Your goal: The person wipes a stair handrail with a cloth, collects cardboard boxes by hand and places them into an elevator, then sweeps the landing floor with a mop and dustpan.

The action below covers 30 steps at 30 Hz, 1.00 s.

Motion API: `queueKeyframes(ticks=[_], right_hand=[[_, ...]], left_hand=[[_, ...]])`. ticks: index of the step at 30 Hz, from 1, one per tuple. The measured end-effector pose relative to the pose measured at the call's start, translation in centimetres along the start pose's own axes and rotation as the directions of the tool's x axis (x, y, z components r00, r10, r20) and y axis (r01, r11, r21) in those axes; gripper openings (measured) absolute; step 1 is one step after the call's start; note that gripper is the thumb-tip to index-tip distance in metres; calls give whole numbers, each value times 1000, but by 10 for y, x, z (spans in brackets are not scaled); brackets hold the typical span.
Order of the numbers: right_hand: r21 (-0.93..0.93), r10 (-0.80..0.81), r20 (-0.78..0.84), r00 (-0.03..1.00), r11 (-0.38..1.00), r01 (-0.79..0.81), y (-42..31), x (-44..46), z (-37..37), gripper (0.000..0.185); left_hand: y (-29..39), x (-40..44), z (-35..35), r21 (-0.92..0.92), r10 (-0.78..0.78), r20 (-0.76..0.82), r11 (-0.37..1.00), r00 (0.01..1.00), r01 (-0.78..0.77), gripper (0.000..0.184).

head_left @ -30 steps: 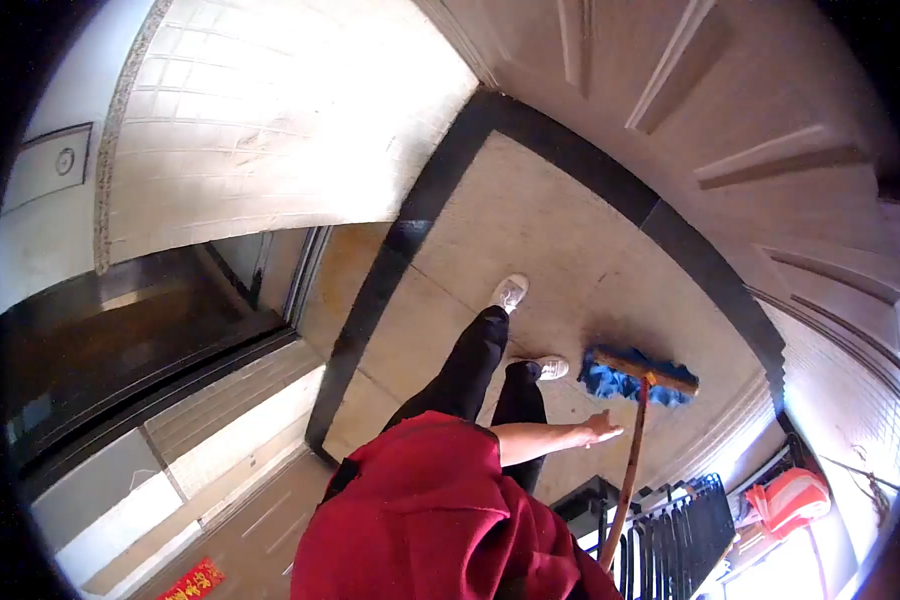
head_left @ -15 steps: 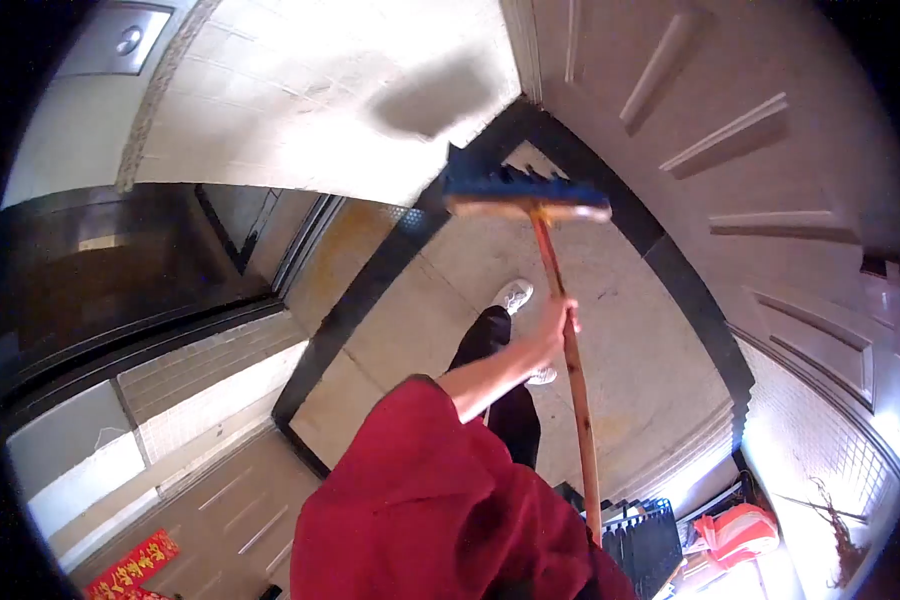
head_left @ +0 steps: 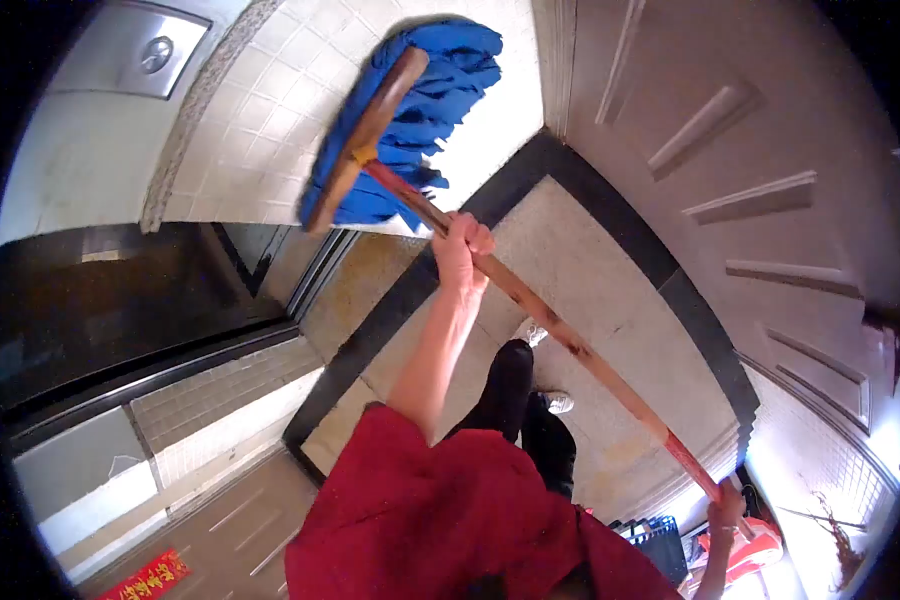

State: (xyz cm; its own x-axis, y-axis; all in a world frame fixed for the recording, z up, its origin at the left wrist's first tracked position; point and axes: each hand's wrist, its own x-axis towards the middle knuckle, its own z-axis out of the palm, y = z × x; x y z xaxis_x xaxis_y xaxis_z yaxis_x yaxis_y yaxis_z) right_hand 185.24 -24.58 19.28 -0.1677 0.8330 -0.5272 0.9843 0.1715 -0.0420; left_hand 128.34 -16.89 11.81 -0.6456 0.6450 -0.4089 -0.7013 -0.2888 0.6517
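From where I stand, the mop [head_left: 610,380] is raised off the floor [head_left: 610,260], its head up against or just in front of the white tiled wall [head_left: 280,120]; I can't tell whether they touch. The left hand [head_left: 458,250] is closed round the wooden handle near the head, and the right hand [head_left: 727,505] is wrapped round its red far end. That wide grip looks sensible to me: the long, round pole seems stiff, and the weight probably sits at the head, more so if the cloth is wet, which I can't make out. The bare wood looks worn and dark-flecked, likely smooth enough to turn in a loose palm. The blunt-ended crossbar [head_left: 380,110] is hard timber, while the bunched blue cloth strips [head_left: 440,90] look limp and should flop and drag, offering no firm hold. Below, a dark, smooth border [head_left: 610,205] frames the dull beige floor.
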Motion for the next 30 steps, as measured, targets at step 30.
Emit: queueKeyframes(ticks=[30], right_hand=[[232, 163, -87, 983, 963, -139, 19, 31, 69, 16]], left_hand=[[-19, 32, 55, -41, -16, 136, 999, 991, 22, 19]])
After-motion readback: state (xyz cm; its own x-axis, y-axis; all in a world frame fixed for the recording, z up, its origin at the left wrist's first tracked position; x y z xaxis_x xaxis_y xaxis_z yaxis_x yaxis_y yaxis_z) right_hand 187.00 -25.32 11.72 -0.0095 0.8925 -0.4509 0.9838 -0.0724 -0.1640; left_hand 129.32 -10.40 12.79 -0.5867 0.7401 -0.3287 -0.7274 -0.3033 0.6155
